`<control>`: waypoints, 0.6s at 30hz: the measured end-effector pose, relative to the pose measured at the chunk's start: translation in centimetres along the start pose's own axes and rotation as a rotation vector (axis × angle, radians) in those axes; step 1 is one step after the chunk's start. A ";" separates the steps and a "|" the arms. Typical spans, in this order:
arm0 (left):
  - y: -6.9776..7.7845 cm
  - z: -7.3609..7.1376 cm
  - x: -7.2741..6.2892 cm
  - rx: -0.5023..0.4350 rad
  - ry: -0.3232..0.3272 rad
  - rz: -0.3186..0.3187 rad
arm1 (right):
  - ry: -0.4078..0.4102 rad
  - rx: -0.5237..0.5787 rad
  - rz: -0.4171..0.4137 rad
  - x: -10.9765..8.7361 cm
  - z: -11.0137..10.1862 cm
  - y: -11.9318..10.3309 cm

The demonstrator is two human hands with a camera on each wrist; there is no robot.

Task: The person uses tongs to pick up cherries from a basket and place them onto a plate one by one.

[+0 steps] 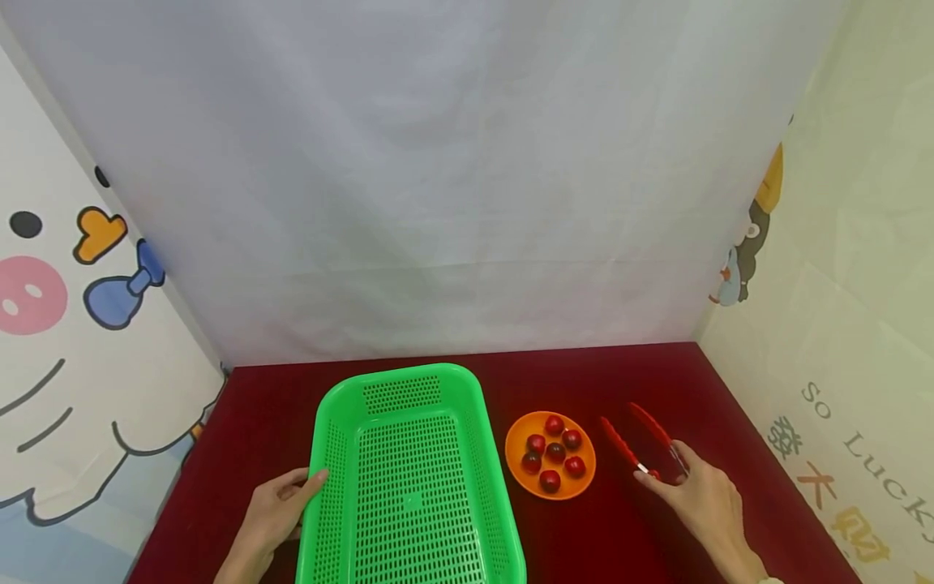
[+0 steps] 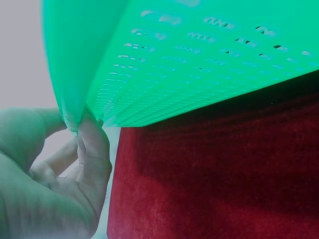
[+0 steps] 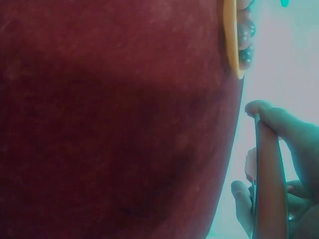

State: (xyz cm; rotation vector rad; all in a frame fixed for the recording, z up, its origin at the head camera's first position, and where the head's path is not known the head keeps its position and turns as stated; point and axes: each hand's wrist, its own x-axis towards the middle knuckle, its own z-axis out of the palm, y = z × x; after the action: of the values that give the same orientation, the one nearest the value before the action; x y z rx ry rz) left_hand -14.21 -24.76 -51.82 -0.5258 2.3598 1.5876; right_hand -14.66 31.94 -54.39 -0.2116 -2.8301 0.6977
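Observation:
My left hand [image 1: 275, 513] pinches the left rim of a green plastic basket [image 1: 477, 438] between thumb and fingers. In the left wrist view the slotted underside of that basket [image 2: 199, 55] shows above the red cloth. At the right, my right hand [image 1: 704, 499] holds a pair of red-tipped tongs [image 1: 620, 440], their two arms spread apart and pointing away from me. An orange plate [image 1: 516, 466] with several round dark-red fruits, like plums or cherries [image 1: 555, 452], sits between basket and tongs. Part of the plate [image 3: 231, 37] also appears at the top of the right wrist view.
A dark red cloth [image 1: 584, 535] covers the table. Behind it rises a white cloth wall [image 1: 467, 203]. A cartoon-printed panel [image 1: 109, 381] stands at the left and a cream panel [image 1: 839, 324] with lettering at the right.

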 end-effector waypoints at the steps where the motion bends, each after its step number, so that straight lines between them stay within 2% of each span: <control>1: 0.0 0.0 0.0 -0.003 -0.001 0.001 | -0.007 0.003 0.012 0.0 0.0 0.2; 9: -0.1 0.0 0.1 0.004 -0.002 0.000 | -0.032 0.020 0.084 -0.1 0.4 1.0; 18: -0.1 0.0 0.0 -0.012 -0.001 -0.004 | -0.045 -0.013 0.152 -0.2 0.8 1.7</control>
State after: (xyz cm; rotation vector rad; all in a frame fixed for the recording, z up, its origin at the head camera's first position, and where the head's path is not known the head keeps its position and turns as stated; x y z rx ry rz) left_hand -14.21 -24.82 -51.93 -0.5312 2.3481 1.6014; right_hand -14.55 33.06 -55.91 -0.4215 -2.8844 0.7236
